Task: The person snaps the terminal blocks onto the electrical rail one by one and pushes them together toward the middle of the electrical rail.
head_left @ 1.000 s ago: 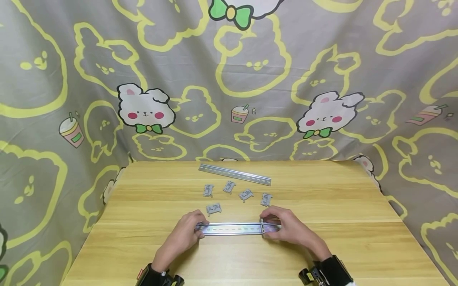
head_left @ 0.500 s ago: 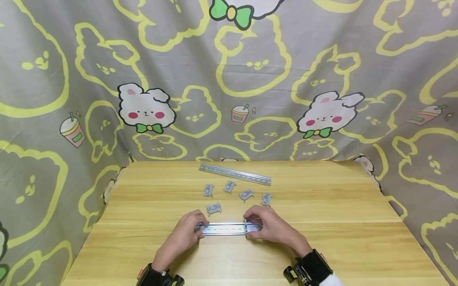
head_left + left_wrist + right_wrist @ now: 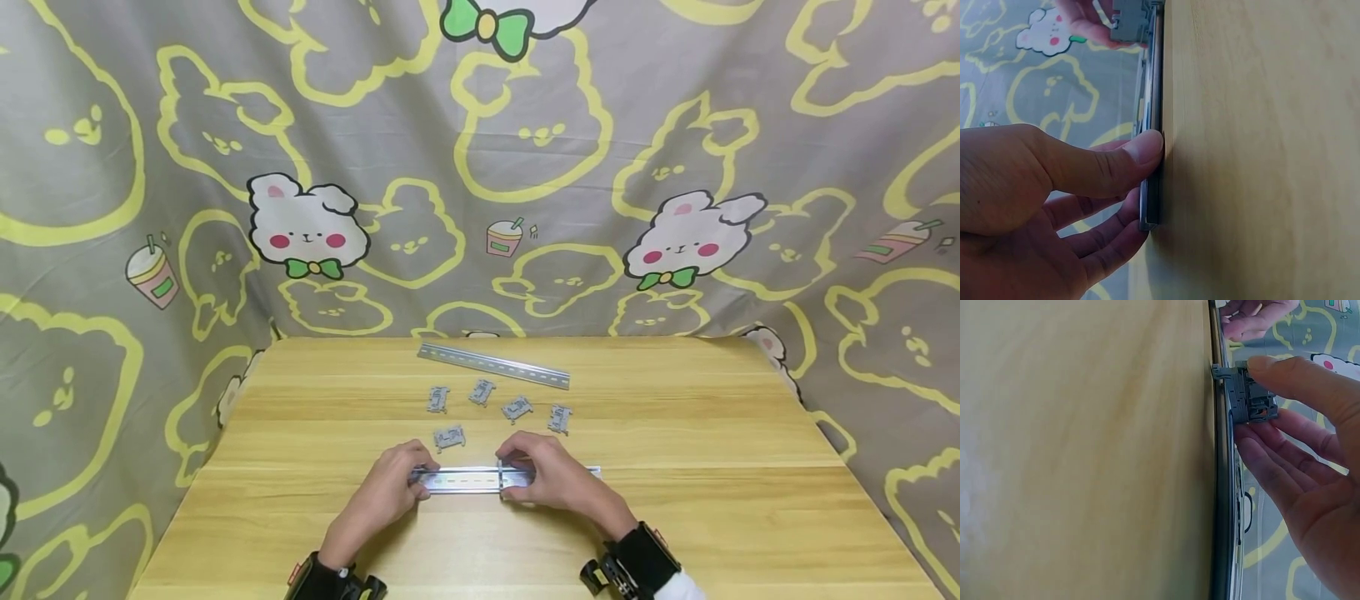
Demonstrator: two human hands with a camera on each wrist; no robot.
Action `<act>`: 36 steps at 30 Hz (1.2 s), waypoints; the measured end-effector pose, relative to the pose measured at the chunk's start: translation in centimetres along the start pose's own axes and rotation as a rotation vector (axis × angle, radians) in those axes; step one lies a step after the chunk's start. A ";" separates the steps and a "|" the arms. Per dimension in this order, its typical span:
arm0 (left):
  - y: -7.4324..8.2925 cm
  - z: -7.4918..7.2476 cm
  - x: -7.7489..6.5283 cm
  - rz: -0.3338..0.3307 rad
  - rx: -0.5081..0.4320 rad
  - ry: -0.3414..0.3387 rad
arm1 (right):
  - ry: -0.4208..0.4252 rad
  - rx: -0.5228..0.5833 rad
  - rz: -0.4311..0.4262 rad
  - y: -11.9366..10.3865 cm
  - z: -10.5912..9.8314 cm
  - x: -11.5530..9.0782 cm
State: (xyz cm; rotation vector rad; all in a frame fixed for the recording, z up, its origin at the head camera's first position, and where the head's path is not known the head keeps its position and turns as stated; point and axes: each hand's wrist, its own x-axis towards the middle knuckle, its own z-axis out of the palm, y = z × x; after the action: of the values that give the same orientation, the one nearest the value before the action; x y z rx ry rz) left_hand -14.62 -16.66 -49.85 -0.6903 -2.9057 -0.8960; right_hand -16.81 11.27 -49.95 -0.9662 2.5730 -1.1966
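Observation:
A slotted metal DIN rail (image 3: 468, 481) lies lengthwise on the table in front of the person. The left hand (image 3: 397, 479) pinches the rail's left end between thumb and fingers, as the left wrist view shows with the thumb (image 3: 1144, 149) on the near edge. Around the middle of the rail, the right hand (image 3: 551, 473) grips a grey terminal block (image 3: 1249, 394) between thumb and fingers. The block sits across the rail, with a foot at the rail's near edge. Whether it is latched I cannot tell. The right hand covers part of the rail beyond the block.
Several loose grey terminal blocks (image 3: 517, 407) lie behind the rail. Farther back, a second slotted rail (image 3: 493, 366) rests at a slant. A patterned curtain (image 3: 540, 167) hangs behind and beside the wooden table (image 3: 720, 433).
The right hand has moved left along the rail with the terminal block, from near the right end to around the middle. The left hand and rail have stayed in place.

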 end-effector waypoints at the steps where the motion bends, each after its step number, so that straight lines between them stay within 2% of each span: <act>1: 0.0 0.0 0.0 0.000 0.000 0.000 | -0.001 -0.002 0.002 -0.1 0.0 0.0; 9: 0.0 -0.3 -0.1 -0.015 -0.006 0.002 | -0.015 -0.056 -0.005 -0.4 -0.1 0.1; 13: 0.0 -0.4 -0.1 -0.019 -0.008 0.004 | -0.045 -0.083 0.009 -0.3 -1.5 0.1; 15: 0.0 -0.4 -0.1 -0.022 -0.011 0.005 | -0.028 -0.105 0.031 0.1 -2.6 0.1; 17: -0.1 -0.4 -0.2 -0.028 -0.017 0.003 | 0.020 -0.153 0.046 0.6 -3.8 0.3; 20: -0.1 -0.4 -0.2 -0.030 -0.031 -0.011 | 0.097 -0.285 0.088 1.8 -5.3 0.6; 24: -0.2 -0.2 -0.3 -0.028 -0.042 -0.034 | 0.087 -0.394 0.135 3.2 -6.4 0.9; 30: -0.2 -0.1 -0.3 -0.026 -0.039 -0.025 | 0.033 -0.430 0.153 4.3 -6.7 1.5; 36: -0.1 -0.2 -0.1 -0.013 -0.054 -0.011 | 0.023 -0.405 0.170 4.4 -6.8 1.9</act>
State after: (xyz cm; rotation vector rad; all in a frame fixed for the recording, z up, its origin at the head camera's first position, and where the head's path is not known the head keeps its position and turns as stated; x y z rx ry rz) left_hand -14.60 -16.82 -49.74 -0.6821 -2.9093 -0.9784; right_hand -23.10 16.52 -48.35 -0.7763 2.9094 -0.6606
